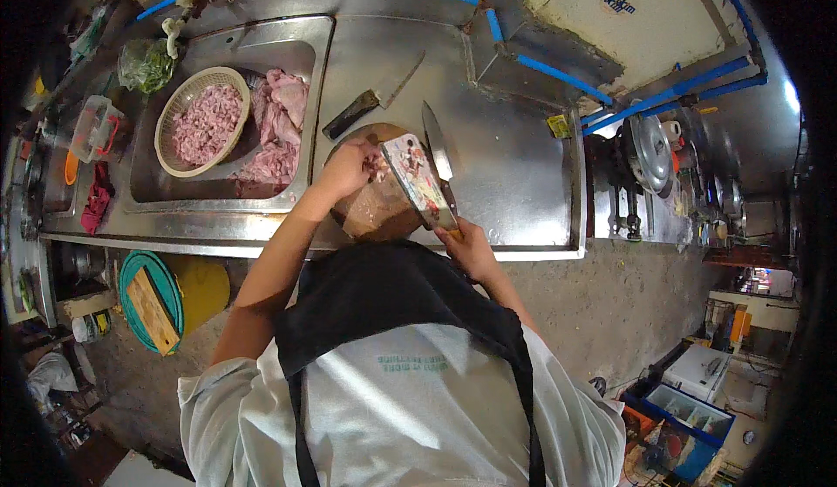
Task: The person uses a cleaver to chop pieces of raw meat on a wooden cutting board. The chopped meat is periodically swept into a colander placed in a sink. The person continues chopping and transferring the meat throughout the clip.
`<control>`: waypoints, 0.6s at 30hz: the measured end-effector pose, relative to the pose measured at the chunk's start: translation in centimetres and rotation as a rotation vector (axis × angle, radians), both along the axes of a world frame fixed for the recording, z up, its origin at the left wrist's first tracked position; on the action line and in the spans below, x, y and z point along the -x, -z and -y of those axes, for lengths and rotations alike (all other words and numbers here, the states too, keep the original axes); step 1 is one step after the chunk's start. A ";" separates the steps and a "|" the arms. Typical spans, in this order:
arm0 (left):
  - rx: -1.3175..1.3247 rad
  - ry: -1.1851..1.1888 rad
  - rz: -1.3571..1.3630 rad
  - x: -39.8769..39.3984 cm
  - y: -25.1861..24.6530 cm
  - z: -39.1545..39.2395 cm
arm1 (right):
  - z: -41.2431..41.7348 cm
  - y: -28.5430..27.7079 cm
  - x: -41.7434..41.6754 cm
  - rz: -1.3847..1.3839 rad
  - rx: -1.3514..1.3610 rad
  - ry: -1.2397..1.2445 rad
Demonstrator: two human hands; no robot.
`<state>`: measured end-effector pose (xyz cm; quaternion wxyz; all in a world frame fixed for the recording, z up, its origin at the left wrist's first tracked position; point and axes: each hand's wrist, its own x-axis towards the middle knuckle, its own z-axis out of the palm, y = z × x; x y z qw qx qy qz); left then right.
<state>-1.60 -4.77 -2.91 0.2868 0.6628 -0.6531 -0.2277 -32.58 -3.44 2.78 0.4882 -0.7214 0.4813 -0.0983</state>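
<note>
My right hand (469, 249) grips the handle of a cleaver (413, 174), whose broad blade is smeared with bits of raw meat. The blade is over a round wooden chopping block (373, 209). My left hand (350, 168) is at the block's left side, its fingertips closed on a small pink piece of raw meat (376, 160) beside the blade. My fingers partly hide that piece. Just right of the block lies a pointed kitchen knife (434, 137), partly behind the cleaver. Another knife with a dark handle (353, 114) rests on the steel counter beyond the block.
Left of me, a steel sink (196, 193) holds a plastic basket (163, 130) of chopped meat and larger raw pieces (281, 104). A bag of greens (147, 65) and a clear container (97, 127) stand nearby. Below is a lidded bin (199, 287) with a wooden board (153, 307).
</note>
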 end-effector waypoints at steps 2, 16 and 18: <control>0.064 0.198 -0.068 -0.8 -0.3 -0.7 | 0.4 -0.3 0.6 0.067 -0.180 0.050; 0.042 -0.149 -0.086 -1.7 -0.4 -5.1 | 1.4 2.5 3.9 0.054 -0.597 0.029; 0.135 -0.160 -0.004 -1.0 0.7 -4.7 | 1.5 4.0 3.8 0.133 -0.654 0.035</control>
